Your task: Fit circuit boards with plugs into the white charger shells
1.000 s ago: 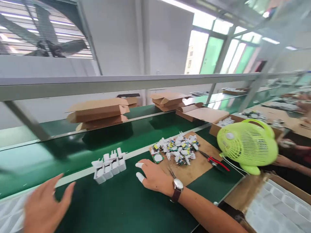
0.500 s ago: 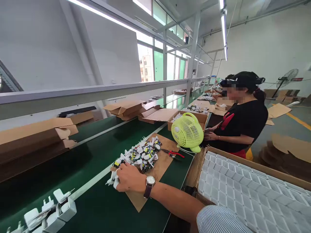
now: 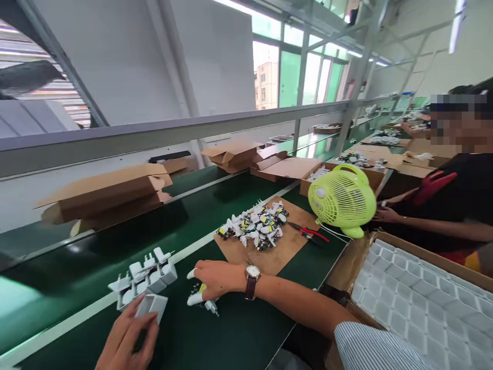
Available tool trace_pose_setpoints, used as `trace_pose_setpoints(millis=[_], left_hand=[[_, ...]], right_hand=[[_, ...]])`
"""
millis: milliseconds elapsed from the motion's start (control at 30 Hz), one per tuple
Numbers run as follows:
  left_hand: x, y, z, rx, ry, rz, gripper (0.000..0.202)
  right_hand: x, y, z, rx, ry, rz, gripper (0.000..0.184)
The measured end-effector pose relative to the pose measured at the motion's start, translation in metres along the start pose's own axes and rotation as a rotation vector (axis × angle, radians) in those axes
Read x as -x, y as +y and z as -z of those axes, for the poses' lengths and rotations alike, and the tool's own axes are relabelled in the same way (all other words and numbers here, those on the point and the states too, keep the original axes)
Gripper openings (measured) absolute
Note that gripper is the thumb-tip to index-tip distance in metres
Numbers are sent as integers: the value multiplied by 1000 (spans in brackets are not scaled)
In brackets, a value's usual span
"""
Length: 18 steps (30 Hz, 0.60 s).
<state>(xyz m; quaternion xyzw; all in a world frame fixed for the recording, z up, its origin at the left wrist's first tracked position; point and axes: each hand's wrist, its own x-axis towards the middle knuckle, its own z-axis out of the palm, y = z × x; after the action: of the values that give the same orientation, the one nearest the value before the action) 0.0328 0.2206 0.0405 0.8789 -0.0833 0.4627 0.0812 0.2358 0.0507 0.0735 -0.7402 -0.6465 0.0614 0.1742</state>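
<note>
My left hand (image 3: 129, 336) is closed on a white plastic charger housing (image 3: 158, 307), its box-like hollow side showing. Just left of the middle, my right hand (image 3: 221, 280), with white covers on the thumb and a fingertip, grips a charger circuit board (image 3: 210, 307) with a yellow part and plug pins. Behind the left hand stands a row of white charger housings (image 3: 156, 280) with boards and plugs sticking out. Beyond my right hand, a pile of circuit boards (image 3: 256, 226) lies on a brown cardboard sheet (image 3: 269, 262).
Red-handled pliers (image 3: 308, 232) lie by the pile, near a green fan (image 3: 341, 198). A carton of white housings (image 3: 419, 298) stands at the right. Cardboard boxes (image 3: 108, 192) line the far side of the green belt (image 3: 215, 205). A co-worker (image 3: 462, 190) sits at the right.
My right hand has drawn back from the pile with a circuit board. My left hand has come into view with a housing. The view has turned left.
</note>
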Motion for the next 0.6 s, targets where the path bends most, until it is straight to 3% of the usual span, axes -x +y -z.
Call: trace_pose_setpoints(millis=[233,367,500,600], left_hand=[[17,26,-9,-40,-154,176,37],[22,41,-13,113,-284,389,59],[27,48,-16,252,-360,591,65],[29,48,-15,278,-394,726,67]], right_hand=[[23,1,-11,139,-55,23,68],[42,0,-14,152,-26,37,46],[54,-1,-13,188,-35,-24,21],[57,-1,-12,169,-46,-50,18]])
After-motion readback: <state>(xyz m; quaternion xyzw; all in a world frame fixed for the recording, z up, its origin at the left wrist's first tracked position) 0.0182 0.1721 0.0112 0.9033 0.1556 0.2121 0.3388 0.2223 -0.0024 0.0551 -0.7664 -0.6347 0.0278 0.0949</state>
